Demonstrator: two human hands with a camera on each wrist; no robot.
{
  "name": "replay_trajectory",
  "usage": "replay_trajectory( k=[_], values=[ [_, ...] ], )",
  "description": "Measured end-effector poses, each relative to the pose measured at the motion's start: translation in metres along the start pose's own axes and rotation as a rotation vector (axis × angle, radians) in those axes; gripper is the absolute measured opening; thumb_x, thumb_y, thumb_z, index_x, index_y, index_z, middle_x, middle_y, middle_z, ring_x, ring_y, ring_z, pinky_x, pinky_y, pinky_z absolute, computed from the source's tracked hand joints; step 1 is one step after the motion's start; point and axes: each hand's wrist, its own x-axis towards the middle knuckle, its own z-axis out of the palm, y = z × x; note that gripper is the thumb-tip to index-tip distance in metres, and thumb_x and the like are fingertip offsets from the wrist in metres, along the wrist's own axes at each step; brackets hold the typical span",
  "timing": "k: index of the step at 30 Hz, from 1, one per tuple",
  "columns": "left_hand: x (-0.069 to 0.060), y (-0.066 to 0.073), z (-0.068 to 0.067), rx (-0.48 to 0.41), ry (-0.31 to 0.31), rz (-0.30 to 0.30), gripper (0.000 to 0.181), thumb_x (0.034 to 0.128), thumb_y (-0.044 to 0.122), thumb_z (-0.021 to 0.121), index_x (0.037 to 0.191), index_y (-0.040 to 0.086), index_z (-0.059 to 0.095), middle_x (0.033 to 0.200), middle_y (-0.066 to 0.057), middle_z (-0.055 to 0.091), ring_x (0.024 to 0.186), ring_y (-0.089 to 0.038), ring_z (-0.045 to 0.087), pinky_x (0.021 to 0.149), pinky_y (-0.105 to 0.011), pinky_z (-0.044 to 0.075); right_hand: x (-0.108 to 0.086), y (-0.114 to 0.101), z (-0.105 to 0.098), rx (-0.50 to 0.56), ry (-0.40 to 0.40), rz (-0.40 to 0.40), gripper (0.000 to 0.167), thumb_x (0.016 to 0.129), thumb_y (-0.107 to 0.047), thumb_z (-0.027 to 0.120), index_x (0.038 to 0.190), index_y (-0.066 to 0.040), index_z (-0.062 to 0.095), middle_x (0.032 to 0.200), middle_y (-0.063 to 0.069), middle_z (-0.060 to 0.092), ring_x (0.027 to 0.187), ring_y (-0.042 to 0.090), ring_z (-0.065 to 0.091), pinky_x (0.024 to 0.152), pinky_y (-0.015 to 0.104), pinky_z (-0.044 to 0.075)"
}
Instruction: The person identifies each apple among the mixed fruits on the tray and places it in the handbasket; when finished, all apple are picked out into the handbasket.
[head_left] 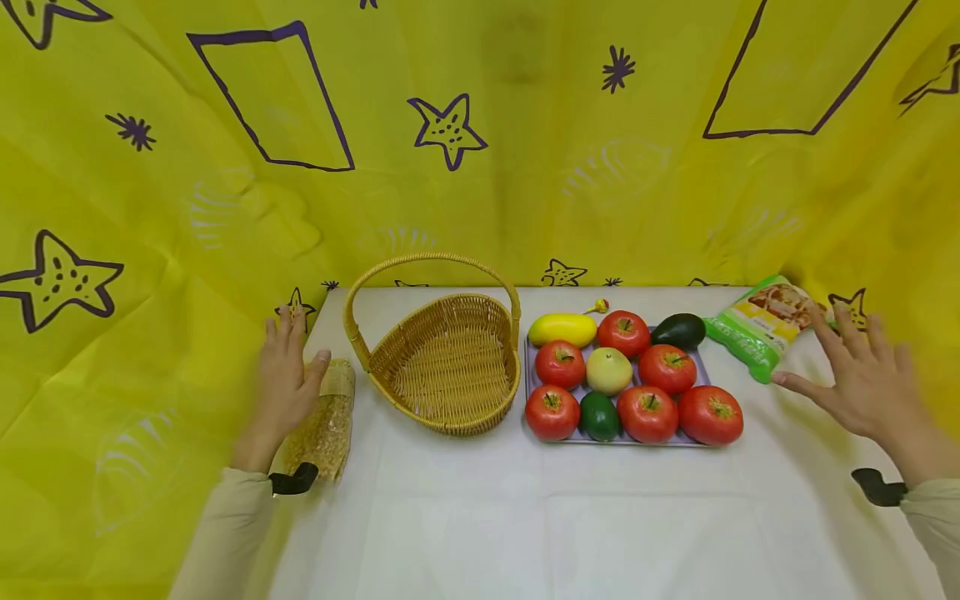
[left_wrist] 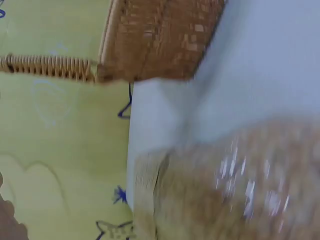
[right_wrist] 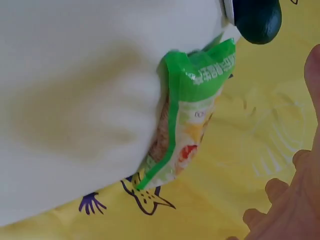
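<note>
Left hand [head_left: 288,387]: outstretched, holding nothing
Right hand [head_left: 866,383]: spread, holding nothing
Brown bag [head_left: 330,421]: near left fingers
Green packet [head_left: 765,321]: near right fingers
Tray [head_left: 702,372]: between both hands' fingers, likely keeping fruit [head_left: 561,364] from rolling

You hold your left hand [head_left: 287,375] and right hand [head_left: 870,379] well apart, fingers extended, thumbs turned inward, your left arm [head_left: 225,533] and right arm [head_left: 933,517] stretched forward.
</note>
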Motion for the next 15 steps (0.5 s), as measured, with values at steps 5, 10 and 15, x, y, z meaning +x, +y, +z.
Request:
replay_trajectory(
  k=[5,10,15],
  values=[
    [-0.001,0.015,0.017,-0.267,0.033,-0.014,0.074,0.1143,0.022,0.046,0.173,0.019,0.001,0.18,-0.008,-0.005,0.166,-0.039,-0.001,0.132,-0.066,0.006,0.0,-0.006,0.012,0.202,0.002,-0.086,0.111,0.099,-0.049,0.071,0.172,-0.016,-0.006,0.175,0.025,-0.011,0.156,0.063,-0.01,0.118,0.085,-0.001],
    [-0.001,0.029,0.035,-0.549,0.095,-0.08,0.068,0.115,0.014,0.04,0.172,0.025,0.005,0.18,0.001,0.005,0.166,-0.031,0.012,0.132,-0.057,0.02,-0.004,-0.017,0.019,0.457,-0.088,-0.12,0.115,0.095,-0.028,0.08,0.172,-0.023,-0.006,0.176,0.026,-0.007,0.158,0.06,-0.008,0.12,0.081,-0.009],
    [0.001,0.042,0.05,-0.733,0.147,-0.13,0.061,0.1162,0.016,0.036,0.172,0.016,0.011,0.179,-0.002,0.014,0.165,-0.031,0.017,0.133,-0.034,0.024,-0.013,-0.028,0.026,0.537,-0.168,-0.097,0.122,0.09,-0.023,0.085,0.172,-0.029,-0.006,0.175,0.031,0.0,0.146,0.075,0.014,0.105,0.092,0.015]
  ],
)
